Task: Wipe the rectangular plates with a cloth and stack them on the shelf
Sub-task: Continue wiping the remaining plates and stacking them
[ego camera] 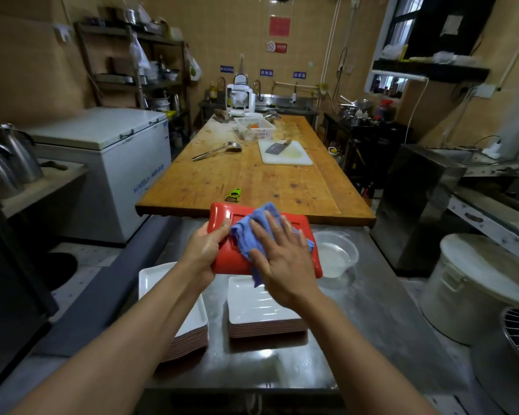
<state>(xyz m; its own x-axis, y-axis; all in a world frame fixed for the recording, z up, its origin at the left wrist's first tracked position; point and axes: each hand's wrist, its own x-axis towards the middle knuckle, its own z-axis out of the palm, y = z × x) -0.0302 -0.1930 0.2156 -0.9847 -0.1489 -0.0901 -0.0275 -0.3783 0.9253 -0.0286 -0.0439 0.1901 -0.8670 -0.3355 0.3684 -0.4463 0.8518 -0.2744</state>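
Red plate (243, 263): rectangular, underside up, held above near part of steel counter (381, 310), over 2 white stacks.
Left hand (206, 250): grips plate's left short edge; thumb on top, fingers curled under.
Right hand (282, 256): flat, fingers straight and spread, presses blue cloth (252, 235) onto plate; nothing gripped.
Cloth: crumpled, mid-plate, one corner hanging off plate's near edge; 1 seen.
Left plate stack (189, 324): white rectangular plates w/ reddish edges, at counter's left edge, partly hidden by left forearm; exact no. cannot tell.
Right plate stack (264, 310): same type, centre of counter, just below held plate; top plate glossy; no. cannot tell.
Clear bowl (337, 256): right of held plate, on counter; holds shallow pale liquid.
White basket (253, 128): far end of wooden table (252, 178); something orange inside, unclear.
Cutting board (285, 152): white, table's right side; 1 cleaver (274, 147) on it.
Ladle (218, 150): 1, left of board.
Peeler (233, 194): green, near table's near edge.
White bin (476, 289): lidded, right of counter; contents hidden.
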